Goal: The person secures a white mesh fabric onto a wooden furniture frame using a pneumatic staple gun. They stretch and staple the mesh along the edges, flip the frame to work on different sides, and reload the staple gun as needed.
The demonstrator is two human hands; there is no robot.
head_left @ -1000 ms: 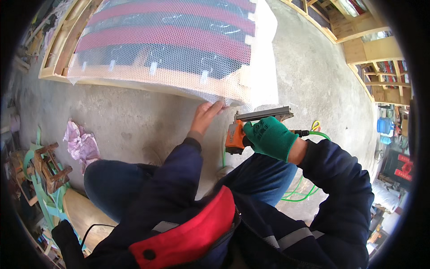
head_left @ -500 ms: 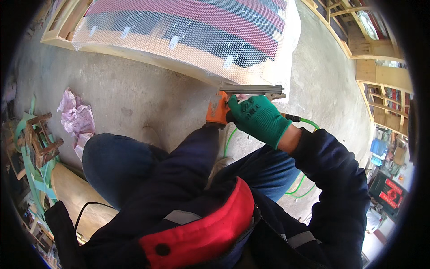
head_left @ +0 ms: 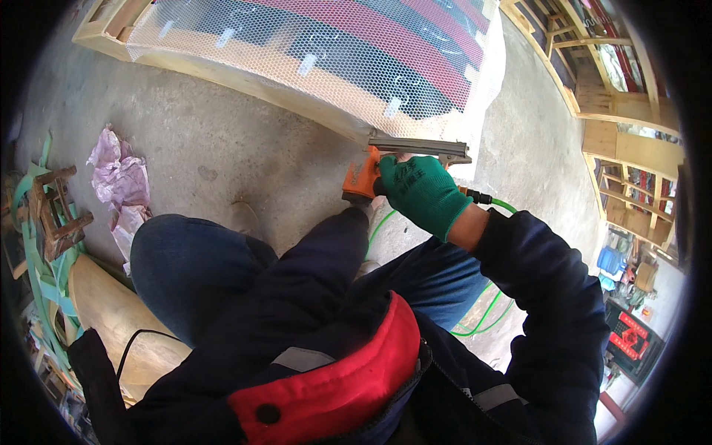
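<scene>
My right hand (head_left: 423, 194), in a green knit glove, grips an orange air staple gun (head_left: 360, 180) by its handle. The gun's long grey magazine lies against the near corner of a wooden frame (head_left: 237, 83). Over the frame stretches white netting (head_left: 437, 111), with dark blue and maroon bands beneath it. My left forearm (head_left: 326, 248) reaches forward to the gun. Beyond the wrist, my left hand is almost wholly hidden behind the gun, so its fingers cannot be read. A green air hose (head_left: 504, 205) runs from a black fitting by my right wrist.
Crumpled pink plastic sheeting (head_left: 119, 174) lies on the concrete floor at left. Next to it are a small wooden stool (head_left: 63, 215), green strapping (head_left: 44, 278) and a curved tan board (head_left: 111, 311). Wooden frames (head_left: 630, 130) stand at right, with a dark case (head_left: 630, 337) nearer.
The view has shifted slightly, so the netted frame sits a little further right and lower. My right hand keeps its grip on the staple gun at the frame's corner.
</scene>
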